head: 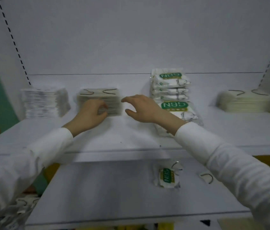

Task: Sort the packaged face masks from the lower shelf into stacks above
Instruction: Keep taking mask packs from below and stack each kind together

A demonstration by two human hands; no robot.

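On the upper shelf [131,140] stand several stacks of packaged masks. My left hand [92,113] rests with curled fingers against the front of a beige stack [105,97]. My right hand [141,108] hovers open just right of that stack, fingers and thumb spread, holding nothing. Behind it stands a tall stack of green-labelled N95 packs [170,85], with a lower N95 pile [180,112] in front. One N95 pack [167,177] and a clear-wrapped mask [206,178] lie on the lower shelf [106,196].
A blurred white stack [44,102] stands at the upper shelf's left, a cream stack [243,101] at its right. Slotted uprights [14,42] frame the bay. More wrapped masks [21,206] lie at the lower left.
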